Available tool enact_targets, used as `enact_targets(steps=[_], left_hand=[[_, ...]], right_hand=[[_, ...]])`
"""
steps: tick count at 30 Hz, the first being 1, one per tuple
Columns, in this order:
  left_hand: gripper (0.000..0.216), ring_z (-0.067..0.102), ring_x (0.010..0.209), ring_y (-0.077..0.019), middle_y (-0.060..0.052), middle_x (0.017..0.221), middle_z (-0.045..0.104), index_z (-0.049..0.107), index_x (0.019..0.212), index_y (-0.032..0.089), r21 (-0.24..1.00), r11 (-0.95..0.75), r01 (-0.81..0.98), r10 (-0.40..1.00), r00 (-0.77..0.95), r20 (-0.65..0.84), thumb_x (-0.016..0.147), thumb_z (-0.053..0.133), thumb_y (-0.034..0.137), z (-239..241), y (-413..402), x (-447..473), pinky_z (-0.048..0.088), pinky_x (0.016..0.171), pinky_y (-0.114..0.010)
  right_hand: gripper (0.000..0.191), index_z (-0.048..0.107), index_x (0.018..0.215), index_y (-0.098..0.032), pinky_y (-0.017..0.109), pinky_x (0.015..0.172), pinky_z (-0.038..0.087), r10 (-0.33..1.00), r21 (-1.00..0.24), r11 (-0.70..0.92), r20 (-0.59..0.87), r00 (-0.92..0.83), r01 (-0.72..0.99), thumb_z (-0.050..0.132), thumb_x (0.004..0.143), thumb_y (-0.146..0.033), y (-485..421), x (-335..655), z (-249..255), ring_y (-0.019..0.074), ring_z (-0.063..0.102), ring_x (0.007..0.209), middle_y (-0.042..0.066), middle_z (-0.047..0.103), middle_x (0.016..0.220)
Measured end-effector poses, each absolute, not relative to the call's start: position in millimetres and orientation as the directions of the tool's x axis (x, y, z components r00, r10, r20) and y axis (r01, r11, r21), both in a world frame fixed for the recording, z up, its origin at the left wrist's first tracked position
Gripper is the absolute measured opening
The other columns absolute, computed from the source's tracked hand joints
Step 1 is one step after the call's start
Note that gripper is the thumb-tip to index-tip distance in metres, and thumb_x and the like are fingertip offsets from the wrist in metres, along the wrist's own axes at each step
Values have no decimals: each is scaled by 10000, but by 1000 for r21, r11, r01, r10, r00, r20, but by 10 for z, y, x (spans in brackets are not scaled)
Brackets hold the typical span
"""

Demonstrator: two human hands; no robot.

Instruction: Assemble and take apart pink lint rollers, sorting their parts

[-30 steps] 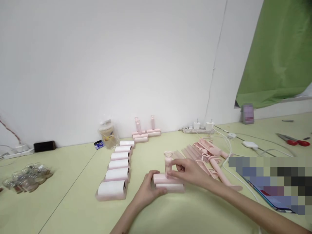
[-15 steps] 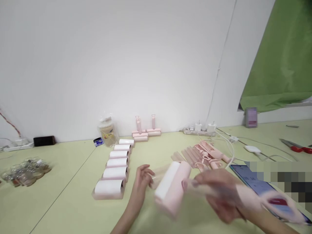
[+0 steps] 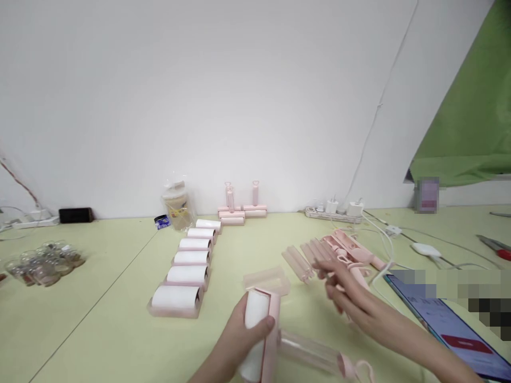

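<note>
My left hand (image 3: pixel 243 340) is closed around the head of a lint roller (image 3: pixel 255 330), a white roll in a pink frame, low in the middle. From its side a clear tube handle (image 3: pixel 309 352) runs right to a pink end with a loop. My right hand (image 3: pixel 343 292) is empty, its fingers apart and stretched over the near side of a pile of clear pinkish tubes (image 3: pixel 299 263) and pink handle parts (image 3: pixel 351 247). A translucent pink cover (image 3: pixel 267 280) lies on the table just beyond the held roller.
Several white rolls in pink covers (image 3: pixel 191 275) form a row at left. Finished-looking pink lint rollers (image 3: pixel 243 213) stand by the wall near a bagged tub (image 3: pixel 178 207). A power strip (image 3: pixel 331 214), cables, a phone (image 3: pixel 443 324) and scissors (image 3: pixel 495 247) are at right; small glass jars (image 3: pixel 43 263) at far left.
The lint roller has passed from my right hand into my left, which has closed on its head. My right hand has let go and moved up to the tubes. The view has shifted slightly.
</note>
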State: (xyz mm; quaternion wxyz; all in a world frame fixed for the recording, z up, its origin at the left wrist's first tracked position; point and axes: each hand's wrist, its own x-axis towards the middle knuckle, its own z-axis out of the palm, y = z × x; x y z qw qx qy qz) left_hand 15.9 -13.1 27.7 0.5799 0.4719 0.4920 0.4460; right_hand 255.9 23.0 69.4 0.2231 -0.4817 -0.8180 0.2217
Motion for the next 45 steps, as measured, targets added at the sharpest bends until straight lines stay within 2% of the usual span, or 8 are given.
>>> enact_targets(steps=[6,9,17,22,28,34,39,45], left_hand=[[343,552,824,-219,-51,907,618,513,1003,169,987,25,156,980,191,-55,675,577,246,287,-200,305,426,701,-291],[326,540,834,-203,-46,926,603,505,1006,175,990,18,142,979,199,-47,688,564,221,305,-207,304,419,707,-269],[274,513,784,-173,-18,854,567,486,994,193,989,-10,144,976,217,-22,733,540,259,316,-241,314,401,717,-252],[229,514,756,-169,-19,810,549,466,938,187,993,25,119,977,206,-49,751,523,306,294,-270,380,416,680,-245],[223,531,702,-166,-12,772,566,446,856,205,987,-13,157,998,71,1,748,533,379,223,-307,436,415,636,-240],[277,520,622,-150,19,675,535,381,760,223,984,-1,175,1000,3,1,713,569,422,160,-236,583,389,561,-224],[360,502,597,-140,45,641,500,317,742,233,981,85,177,996,-17,-84,661,628,395,138,-80,770,365,528,-218],[390,495,614,-133,47,659,477,315,737,231,995,81,56,997,-20,-80,638,653,400,174,-43,901,387,554,-211]], right_hand=[[253,476,1025,-273,208,505,371,840,-614,436,15,-543,658,277,899,-366,-52,2219,591,128,505,534,-40,522,586],[252,523,848,-252,198,459,335,846,-589,453,48,-531,670,306,889,-373,-84,2203,620,121,487,495,-38,531,566],[213,559,807,-258,217,465,350,824,-428,557,181,-537,712,358,868,-292,-151,2173,698,154,587,530,-9,629,627],[193,526,853,-256,235,410,300,850,-310,526,172,-498,792,333,861,-256,-232,2052,568,192,591,486,-1,633,596],[368,284,1262,-244,242,410,393,896,-472,440,172,-410,764,232,904,-310,-282,1970,453,210,626,502,14,667,642],[359,360,1238,-267,263,516,480,888,-471,459,239,-392,754,240,901,-293,-275,2066,318,209,661,691,67,681,928],[382,352,1254,-247,255,433,448,949,-447,306,210,-234,840,222,904,-326,-247,2140,255,206,636,520,18,679,637],[382,409,1223,-216,260,448,448,951,-415,282,241,-194,865,235,894,-303,-216,2197,257,215,641,572,38,676,656]])
